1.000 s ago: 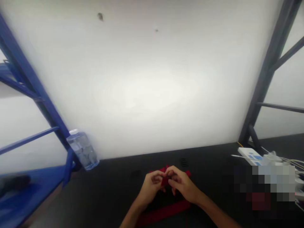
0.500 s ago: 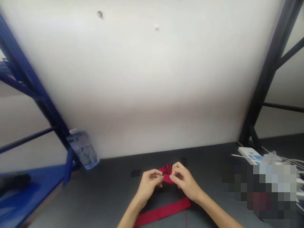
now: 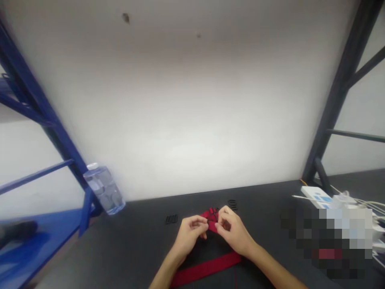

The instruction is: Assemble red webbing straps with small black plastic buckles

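- Both the left hand (image 3: 191,230) and the right hand (image 3: 233,228) are closed in a pinch, thumb to fingers, on a short red strip (image 3: 212,226) stretched between them.
- Dark material shows by the left fingertips; what it is, I cannot tell.
- Just behind the fingers lies a red-and-black bundle (image 3: 212,212), partly hidden by them.
- Nearer the body, a long red band (image 3: 207,268) lies slantwise on the black tabletop (image 3: 129,249), between the forearms.
- Small black slotted pieces lie beyond the hands: one group (image 3: 171,219) to the left, another (image 3: 232,204) to the right.
- Farther left, a clear bottle (image 3: 105,190) with a white cap stands beside a blue metal frame (image 3: 51,116).
- Well to the right are a white box (image 3: 316,196) with blue markings, pale cables (image 3: 368,204) and a pixelated patch.
- Behind everything rises a pale wall (image 3: 192,100).
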Tool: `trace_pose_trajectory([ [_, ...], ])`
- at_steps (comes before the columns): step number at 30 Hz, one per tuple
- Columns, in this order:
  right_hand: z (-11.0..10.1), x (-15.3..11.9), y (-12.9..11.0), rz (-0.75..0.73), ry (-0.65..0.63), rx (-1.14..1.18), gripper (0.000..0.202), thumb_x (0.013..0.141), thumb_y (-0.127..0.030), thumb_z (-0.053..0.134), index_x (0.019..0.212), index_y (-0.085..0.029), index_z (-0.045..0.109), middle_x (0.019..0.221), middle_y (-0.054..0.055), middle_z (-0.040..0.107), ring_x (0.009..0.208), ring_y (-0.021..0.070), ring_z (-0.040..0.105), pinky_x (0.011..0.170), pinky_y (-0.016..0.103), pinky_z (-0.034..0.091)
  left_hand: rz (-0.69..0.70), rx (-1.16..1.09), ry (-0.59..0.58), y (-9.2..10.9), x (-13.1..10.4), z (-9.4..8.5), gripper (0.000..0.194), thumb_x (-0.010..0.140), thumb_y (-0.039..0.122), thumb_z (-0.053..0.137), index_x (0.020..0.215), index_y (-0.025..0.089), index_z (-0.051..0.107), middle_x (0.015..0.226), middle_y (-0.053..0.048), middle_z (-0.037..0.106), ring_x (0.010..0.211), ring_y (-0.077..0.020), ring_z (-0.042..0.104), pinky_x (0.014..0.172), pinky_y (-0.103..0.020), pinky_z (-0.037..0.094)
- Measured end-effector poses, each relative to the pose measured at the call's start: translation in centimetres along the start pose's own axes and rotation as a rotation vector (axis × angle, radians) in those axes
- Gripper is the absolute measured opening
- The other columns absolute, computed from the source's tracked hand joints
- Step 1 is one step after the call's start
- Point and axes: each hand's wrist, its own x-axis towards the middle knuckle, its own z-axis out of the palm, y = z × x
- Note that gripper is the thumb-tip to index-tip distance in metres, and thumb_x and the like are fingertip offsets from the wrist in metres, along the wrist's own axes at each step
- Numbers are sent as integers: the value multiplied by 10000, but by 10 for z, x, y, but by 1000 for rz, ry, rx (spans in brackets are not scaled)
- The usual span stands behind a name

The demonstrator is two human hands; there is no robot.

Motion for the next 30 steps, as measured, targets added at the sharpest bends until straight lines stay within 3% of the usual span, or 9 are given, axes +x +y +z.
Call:
trace_pose_trajectory([
  [14,-4,-1,-4,4,-76,29,199,842,-278,567,677,-183,507,827,14,498,650,116,475,577,239,386,-32,-79,-61,5,-3,1,268,662,279,790,801,102,645,671,-26,631,523,-107,564,549,-233,438],
  [20,-5,-1,-7,8,-69,91,195,865,-274,545,694,-180,544,835,19,517,748,141,515,664,253,421,-38,-136,-117,13,-5,-4,268,640,273,813,746,107,630,656,-4,603,527,-93,546,552,-218,427],
  [23,-4,-1,-8,22,-73,134,88,834,-264,580,787,-189,578,881,21,535,760,141,531,632,240,436,-51,-150,-156,14,-5,-5,278,641,279,813,738,109,616,643,-4,603,524,-97,552,544,-212,418],
  [24,-4,-2,-9,31,-73,147,98,796,-258,624,866,-199,588,921,22,543,754,139,534,602,230,438,-54,-151,-161,15,-5,-5,276,649,280,809,737,110,611,640,-7,608,524,-99,555,546,-212,418],
  [27,-2,-3,-12,11,-58,129,448,658,-213,739,1070,-233,565,1042,32,555,760,142,548,545,214,442,-64,-156,-169,14,-6,-4,268,668,285,796,743,111,606,629,-16,624,529,-106,565,559,-217,425],
  [30,-3,-4,-14,-102,-35,34,398,649,-175,731,1024,-227,608,1010,36,601,835,171,577,648,245,478,-68,-162,-176,13,-6,-1,273,671,296,792,744,114,603,608,-18,629,521,-110,566,555,-219,425],
])
